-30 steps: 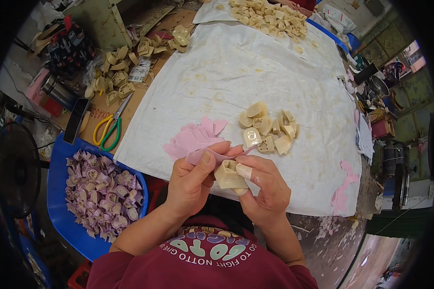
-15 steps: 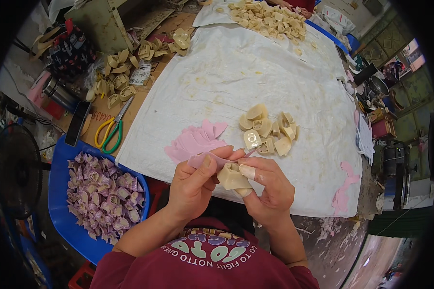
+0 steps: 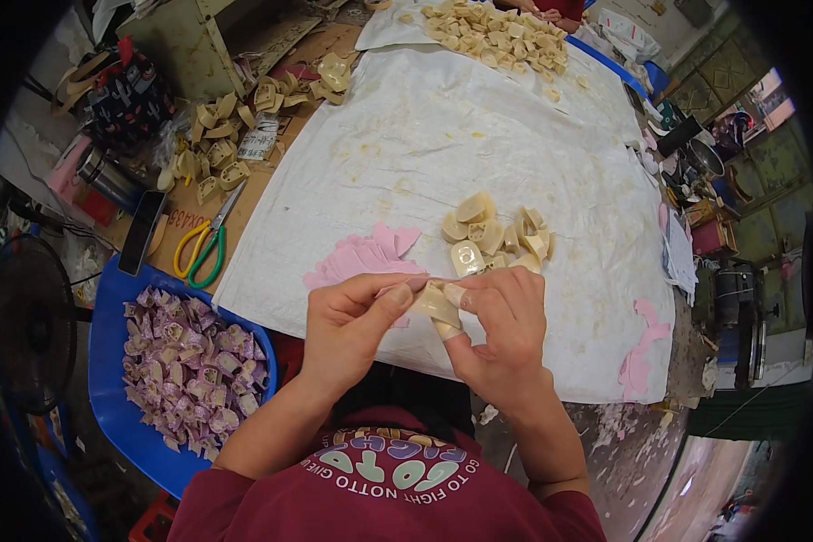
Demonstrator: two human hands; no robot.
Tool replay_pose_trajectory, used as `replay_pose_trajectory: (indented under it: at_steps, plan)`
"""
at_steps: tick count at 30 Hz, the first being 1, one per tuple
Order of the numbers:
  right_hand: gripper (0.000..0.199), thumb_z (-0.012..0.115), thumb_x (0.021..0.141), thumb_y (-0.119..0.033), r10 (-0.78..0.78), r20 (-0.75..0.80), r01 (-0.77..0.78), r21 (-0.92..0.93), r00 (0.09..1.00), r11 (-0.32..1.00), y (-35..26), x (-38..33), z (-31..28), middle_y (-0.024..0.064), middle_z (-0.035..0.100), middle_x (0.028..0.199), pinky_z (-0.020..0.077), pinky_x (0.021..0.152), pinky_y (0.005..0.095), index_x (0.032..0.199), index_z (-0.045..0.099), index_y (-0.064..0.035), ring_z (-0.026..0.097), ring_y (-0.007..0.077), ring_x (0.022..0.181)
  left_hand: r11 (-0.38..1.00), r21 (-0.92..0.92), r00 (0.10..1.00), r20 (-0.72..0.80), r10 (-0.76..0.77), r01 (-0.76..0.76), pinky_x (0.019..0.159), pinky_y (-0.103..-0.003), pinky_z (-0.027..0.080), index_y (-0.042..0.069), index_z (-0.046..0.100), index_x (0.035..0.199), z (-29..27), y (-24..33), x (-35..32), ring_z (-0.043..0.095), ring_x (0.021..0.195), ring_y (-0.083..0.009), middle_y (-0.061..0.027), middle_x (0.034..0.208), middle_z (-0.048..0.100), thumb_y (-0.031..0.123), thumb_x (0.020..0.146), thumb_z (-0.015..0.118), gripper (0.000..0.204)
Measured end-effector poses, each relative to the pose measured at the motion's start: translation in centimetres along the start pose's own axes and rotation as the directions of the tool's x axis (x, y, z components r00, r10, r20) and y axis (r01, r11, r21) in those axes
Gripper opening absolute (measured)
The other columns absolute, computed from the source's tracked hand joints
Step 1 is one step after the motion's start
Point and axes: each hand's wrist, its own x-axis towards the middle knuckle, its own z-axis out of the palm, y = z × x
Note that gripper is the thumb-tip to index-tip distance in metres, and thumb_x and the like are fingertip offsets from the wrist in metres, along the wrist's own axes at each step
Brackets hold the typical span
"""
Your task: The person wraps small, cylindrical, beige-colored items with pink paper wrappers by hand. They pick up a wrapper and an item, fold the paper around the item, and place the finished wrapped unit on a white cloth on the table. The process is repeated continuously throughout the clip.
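Between my hands, above the table's near edge, is a beige block shaped like a shoe heel point(image 3: 436, 305). My right hand point(image 3: 501, 321) grips it, with a light wrapping on its thumb and on one finger. My left hand point(image 3: 348, 330) pinches a thin pink piece of material point(image 3: 418, 283) against the heel's upper edge, the fingers largely covering it. Just beyond my left hand lies a fanned pile of pink pieces point(image 3: 366, 256). A small group of beige heels point(image 3: 483, 233) sits beyond my right hand.
A white cloth point(image 3: 379, 172) covers the table. At left, a blue basin point(image 3: 108, 379) holds many purple-covered heels; scissors point(image 3: 206, 248) and a phone point(image 3: 142, 233) lie near it. More heels point(image 3: 506, 41) are heaped at the far end, near another person's hands. Pink scraps point(image 3: 643, 348) lie at right.
My hands have drawn together around the heel, and the heel has tilted. The pink piece now lies closer along its upper edge. The view has shifted slightly.
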Motion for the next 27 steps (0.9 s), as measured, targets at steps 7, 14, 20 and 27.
replay_pose_trajectory:
  at_steps: [7, 14, 20, 27]
  plan:
    - [0.027, 0.067, 0.057, -0.004, 0.028, 0.152, -0.017, -0.071, 0.988, 0.997, -0.3, 0.5, -0.1, 0.0083, 0.049, 0.079, 0.0345, 0.072, 0.0393, 0.081, 0.055, -0.0052, 0.049, 0.0266, 0.078, 0.976, -0.05, 0.977, -0.006, -0.212, 0.212, 0.085, -0.03, 0.052, -0.002, 0.068, 0.11, -0.6, -0.2, 0.0, 0.064, 0.094, -0.0151, -0.0107, 0.104, 0.07, 0.013, 0.093, 0.061, 0.024]
    - [0.026, 0.068, 0.057, -0.005, 0.028, 0.236, 0.015, -0.18, 0.971, 0.984, 0.2, -0.1, 2.5, 0.0092, 0.049, 0.079, 0.0353, 0.073, 0.039, 0.08, 0.056, -0.0048, 0.049, 0.0271, 0.079, 0.775, 0.629, 0.989, 0.068, -0.129, 0.058, 0.082, -0.028, 0.051, -0.006, 0.065, 0.111, 0.3, -0.3, 0.6, 0.064, 0.09, -0.0139, -0.0091, 0.103, 0.07, 0.015, 0.095, 0.058, 0.028]
    - [0.026, 0.066, 0.059, -0.002, 0.052, 0.165, -0.057, 0.027, 0.985, 0.998, 2.3, -1.4, 2.1, 0.0107, 0.052, 0.08, 0.0364, 0.073, 0.0401, 0.082, 0.055, -0.0046, 0.051, 0.0288, 0.079, 0.84, 0.48, 0.92, 0.149, -0.364, 0.254, 0.077, -0.027, 0.051, -0.005, 0.062, 0.117, -2.0, 0.2, 2.4, 0.064, 0.085, -0.0122, -0.0078, 0.096, 0.07, 0.01, 0.093, 0.06, 0.028]
    - [0.029, 0.065, 0.058, 0.0, -0.068, 0.16, 0.046, 0.138, 0.985, 0.989, 1.9, -0.8, 1.5, 0.0108, 0.053, 0.082, 0.0376, 0.072, 0.0399, 0.084, 0.055, -0.0034, 0.051, 0.0299, 0.078, 0.93, 0.298, 0.887, 0.338, -0.315, 0.217, 0.07, -0.025, 0.049, 0.001, 0.053, 0.132, -2.2, 1.4, 3.3, 0.062, 0.077, -0.0105, -0.0088, 0.088, 0.069, 0.0, 0.087, 0.063, 0.045]
